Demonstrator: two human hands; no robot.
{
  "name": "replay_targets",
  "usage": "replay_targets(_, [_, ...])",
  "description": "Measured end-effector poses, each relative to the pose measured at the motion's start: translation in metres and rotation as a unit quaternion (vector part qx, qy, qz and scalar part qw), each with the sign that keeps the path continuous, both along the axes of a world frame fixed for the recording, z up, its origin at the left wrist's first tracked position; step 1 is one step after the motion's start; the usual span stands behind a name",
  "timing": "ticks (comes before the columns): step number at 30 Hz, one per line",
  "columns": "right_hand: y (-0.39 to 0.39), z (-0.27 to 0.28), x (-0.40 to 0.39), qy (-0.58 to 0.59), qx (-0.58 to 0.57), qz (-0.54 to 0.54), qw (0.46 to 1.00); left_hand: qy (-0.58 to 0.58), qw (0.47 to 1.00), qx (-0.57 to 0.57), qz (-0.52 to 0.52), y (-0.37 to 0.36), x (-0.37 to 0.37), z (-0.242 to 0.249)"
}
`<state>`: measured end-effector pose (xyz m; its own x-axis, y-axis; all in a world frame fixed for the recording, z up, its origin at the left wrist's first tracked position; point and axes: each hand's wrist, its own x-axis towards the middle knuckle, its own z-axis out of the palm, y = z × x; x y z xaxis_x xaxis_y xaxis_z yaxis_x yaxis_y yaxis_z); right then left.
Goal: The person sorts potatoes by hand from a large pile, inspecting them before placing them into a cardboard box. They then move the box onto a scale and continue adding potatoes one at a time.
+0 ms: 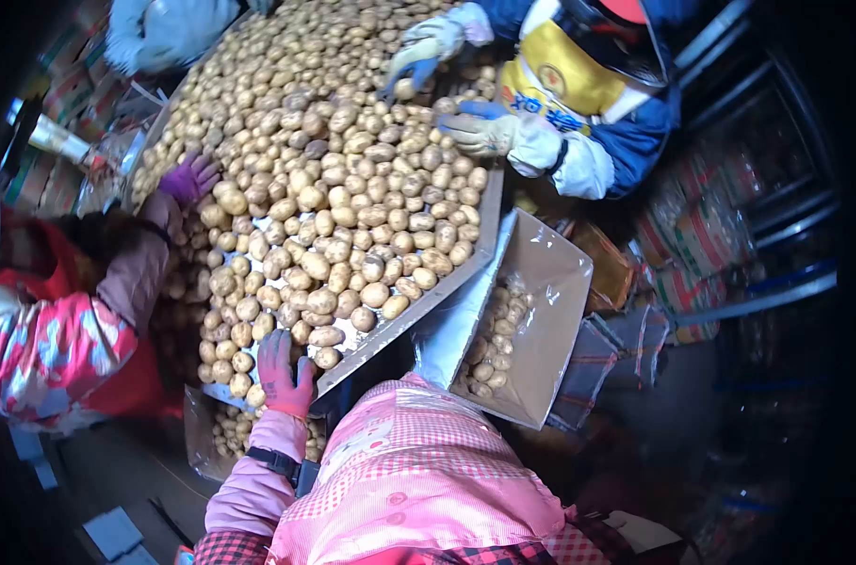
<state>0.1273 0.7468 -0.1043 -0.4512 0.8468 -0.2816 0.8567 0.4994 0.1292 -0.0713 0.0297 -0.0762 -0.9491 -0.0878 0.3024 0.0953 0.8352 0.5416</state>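
Note:
My left hand [285,377], in a pink and grey glove, lies at the near edge of a sorting table heaped with potatoes [319,212]. Its fingers are stretched out, with the thumb apart, right beside a few potatoes [326,348] at the table's lower corner. A dark band with a small device [282,463] wraps that wrist. My right hand is out of view. The table's metal rim [409,311] slants up to the right, in front of my pink checked apron [409,461].
A lined cardboard box [550,320] with potatoes stands right of the table. Another box [200,438] with potatoes sits below the near-left corner. Across the table, a person in gloves [489,132] handles potatoes; a person with a purple glove [190,179] reaches in at left. Stacked bags [696,226] stand right.

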Motion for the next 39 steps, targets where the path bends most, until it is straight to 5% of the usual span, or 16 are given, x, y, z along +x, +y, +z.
replay_targets(6, [0.006, 0.000, -0.088, 0.005, 0.017, 0.092, 0.996, -0.007, 0.997, 0.077, -0.004, -0.006, 0.002, 0.008])
replay_targets(9, [-0.004, -0.020, -0.166, 0.091, 0.021, 0.252, 0.963, -0.028, 0.989, 0.142, -0.022, -0.006, 0.002, 0.032])
replay_targets(10, [-0.026, -0.019, -0.195, 0.190, -0.089, 0.191, 0.959, -0.056, 0.979, 0.196, -0.016, -0.005, 0.002, 0.040])
replay_targets(11, [-0.061, -0.016, -0.233, 0.284, -0.197, 0.125, 0.930, -0.081, 0.965, 0.250, -0.010, -0.004, 0.001, 0.046])
replay_targets(13, [-0.131, -0.003, -0.289, 0.549, -0.475, -0.134, 0.675, -0.134, 0.947, 0.293, -0.008, -0.004, 0.003, 0.057])
replay_targets(15, [-0.176, -0.011, -0.330, 0.482, -0.346, 0.056, 0.803, -0.173, 0.925, 0.337, -0.010, -0.005, 0.010, 0.067])
replay_targets(17, [-0.281, 0.039, -0.351, 0.518, -0.442, 0.101, 0.725, -0.209, 0.900, 0.383, 0.015, -0.008, 0.016, 0.084])
replay_targets(19, [-0.331, 0.049, -0.368, 0.489, -0.416, 0.261, 0.721, -0.228, 0.897, 0.377, 0.026, -0.014, 0.022, 0.086])
replay_targets(23, [-0.410, 0.076, -0.394, 0.365, -0.202, 0.539, 0.732, -0.274, 0.852, 0.430, 0.117, -0.023, 0.030, 0.095])
replay_targets(28, [-0.513, 0.077, -0.382, 0.213, -0.247, 0.744, 0.583, -0.245, 0.873, 0.400, 0.138, -0.030, 0.042, 0.078])
replay_targets(31, [-0.569, 0.065, -0.360, 0.215, -0.266, 0.845, 0.410, -0.210, 0.895, 0.373, 0.127, -0.027, 0.042, 0.077])
replay_targets(33, [-0.591, 0.046, -0.363, 0.203, -0.230, 0.885, 0.349, -0.212, 0.894, 0.372, 0.137, -0.027, 0.040, 0.080])
replay_targets(34, [-0.599, 0.042, -0.375, 0.202, -0.234, 0.887, 0.343, -0.215, 0.893, 0.372, 0.137, -0.028, 0.039, 0.081])
replay_targets(36, [-0.607, 0.051, -0.407, -0.016, -0.142, 0.904, 0.404, -0.222, 0.890, 0.366, 0.155, -0.030, 0.041, 0.083])
replay_targets(37, [-0.587, 0.049, -0.419, 0.147, -0.174, 0.894, 0.387, -0.225, 0.890, 0.360, 0.168, -0.030, 0.042, 0.083])
replay_targets(39, [-0.580, 0.055, -0.452, 0.215, -0.144, 0.890, 0.375, -0.210, 0.889, 0.367, 0.178, -0.030, 0.043, 0.084])
